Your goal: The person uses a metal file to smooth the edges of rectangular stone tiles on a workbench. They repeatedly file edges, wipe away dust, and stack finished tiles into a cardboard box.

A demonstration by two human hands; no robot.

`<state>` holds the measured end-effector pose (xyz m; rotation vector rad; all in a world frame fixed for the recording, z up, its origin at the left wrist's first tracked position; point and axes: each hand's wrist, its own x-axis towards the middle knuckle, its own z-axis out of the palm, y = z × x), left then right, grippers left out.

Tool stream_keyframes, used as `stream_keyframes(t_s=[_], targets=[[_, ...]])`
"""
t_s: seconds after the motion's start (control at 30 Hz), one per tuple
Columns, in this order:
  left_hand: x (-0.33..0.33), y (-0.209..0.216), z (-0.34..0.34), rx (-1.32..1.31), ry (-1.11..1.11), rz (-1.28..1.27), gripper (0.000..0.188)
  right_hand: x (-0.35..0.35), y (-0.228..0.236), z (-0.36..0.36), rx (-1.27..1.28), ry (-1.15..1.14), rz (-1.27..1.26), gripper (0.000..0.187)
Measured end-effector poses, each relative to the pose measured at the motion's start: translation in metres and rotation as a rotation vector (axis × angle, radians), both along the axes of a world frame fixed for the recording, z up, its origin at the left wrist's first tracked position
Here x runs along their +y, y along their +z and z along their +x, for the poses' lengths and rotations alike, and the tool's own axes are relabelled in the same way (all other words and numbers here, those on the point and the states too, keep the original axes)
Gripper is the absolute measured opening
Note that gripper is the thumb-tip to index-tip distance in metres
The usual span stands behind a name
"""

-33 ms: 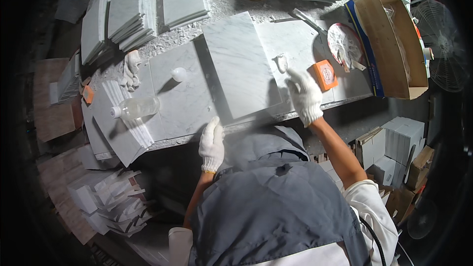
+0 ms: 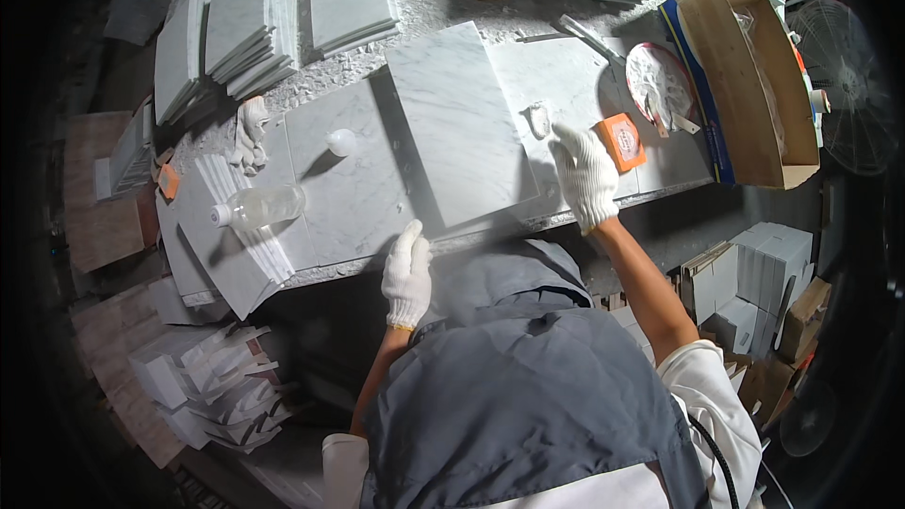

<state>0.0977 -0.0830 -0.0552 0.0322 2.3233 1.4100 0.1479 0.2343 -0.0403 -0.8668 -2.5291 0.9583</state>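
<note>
My left hand (image 2: 407, 273), in a white knitted glove, rests at the bench's front edge with fingers stretched out, close to the near left corner of a marble tile (image 2: 462, 127). This grey-veined rectangular tile lies on top of other flat slabs. My right hand (image 2: 586, 174), gloved alike, hovers at the tile's right side, fingers partly extended and nothing visible in them. Just beyond its fingertips sits a small whitish lump (image 2: 538, 120). To its right is an orange block (image 2: 622, 142) with a round mark on top.
A plate of white paste (image 2: 657, 85) and a scraper (image 2: 596, 42) lie near an open cardboard box (image 2: 745, 85). A clear bottle (image 2: 259, 207), a white rounded piece (image 2: 341, 142) and a spare glove (image 2: 251, 135) are at left. Tile stacks (image 2: 247, 19) stand behind; a fan (image 2: 844, 85) is far right.
My right hand has shifted very slightly to the right, away from the whitish lump. The tile and my left hand are practically where they were.
</note>
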Motion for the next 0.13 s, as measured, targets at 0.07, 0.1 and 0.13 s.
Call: stream_keyframes(t_s=[0.07, 0.1, 0.13], targets=[[0.008, 0.002, -0.001, 0.194, -0.13, -0.097, 0.033, 0.014, -0.009, -0.015, -0.08, -0.067, 0.118, 0.033], [0.012, 0.003, -0.003, 0.314, -0.191, -0.122, 0.034, 0.018, -0.013, -0.024, -0.137, -0.099, 0.114, 0.036], [0.014, 0.004, -0.004, 0.273, -0.212, -0.15, 0.036, 0.02, -0.017, -0.034, -0.194, -0.128, 0.11, 0.039]])
